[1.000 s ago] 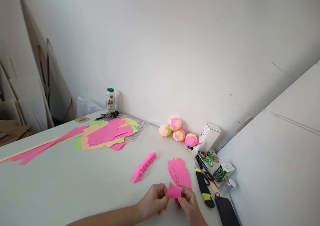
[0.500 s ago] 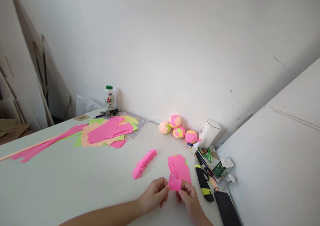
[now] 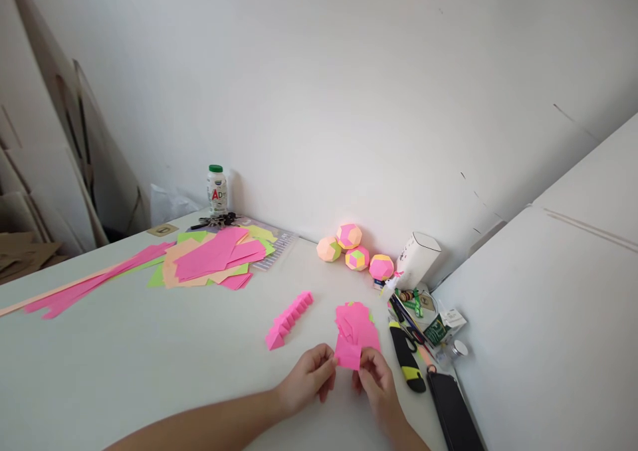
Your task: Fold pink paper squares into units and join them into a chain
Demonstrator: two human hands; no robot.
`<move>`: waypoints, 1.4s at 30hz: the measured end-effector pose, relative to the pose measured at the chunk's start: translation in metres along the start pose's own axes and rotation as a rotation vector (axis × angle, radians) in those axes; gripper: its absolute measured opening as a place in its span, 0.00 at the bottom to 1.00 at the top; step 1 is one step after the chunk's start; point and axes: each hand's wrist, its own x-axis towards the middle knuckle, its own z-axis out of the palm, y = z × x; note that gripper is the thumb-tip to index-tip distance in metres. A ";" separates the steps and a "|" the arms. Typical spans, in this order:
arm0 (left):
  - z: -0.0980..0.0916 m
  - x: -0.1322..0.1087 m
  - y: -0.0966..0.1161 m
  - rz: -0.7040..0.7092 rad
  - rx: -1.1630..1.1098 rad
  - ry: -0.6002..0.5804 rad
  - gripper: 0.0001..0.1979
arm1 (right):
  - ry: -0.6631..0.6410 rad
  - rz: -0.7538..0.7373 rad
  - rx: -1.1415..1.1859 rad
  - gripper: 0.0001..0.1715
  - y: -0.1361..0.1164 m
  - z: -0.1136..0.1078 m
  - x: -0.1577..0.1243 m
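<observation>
Between both hands is a small pink paper square (image 3: 347, 353), held up by its two sides over the table. My left hand (image 3: 310, 379) pinches its left edge, and my right hand (image 3: 377, 383) pinches the right edge. Just beyond them lies a loose pile of pink paper pieces (image 3: 359, 321), with a little green showing at its edge. To the left of the pile, a row of folded pink paper units (image 3: 290, 319) stands close together on the table. The undersides of the fingers are partly hidden.
Several paper balls (image 3: 349, 236) sit against the wall. Sheets of coloured paper (image 3: 209, 255) and long strips (image 3: 104, 278) lie at the left. On the right are a black and yellow cutter (image 3: 406, 358), scissors (image 3: 413, 336), a black case (image 3: 453, 408) and a white box (image 3: 419, 260). A bottle (image 3: 216, 190) stands behind.
The pink square now faces me flatter and more squarely, its crease line showing. Both hands still grip its sides. The whole view has shifted slightly.
</observation>
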 end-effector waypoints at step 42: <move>-0.005 -0.003 -0.001 0.033 0.118 -0.143 0.15 | -0.126 0.040 -0.315 0.17 -0.002 0.001 0.004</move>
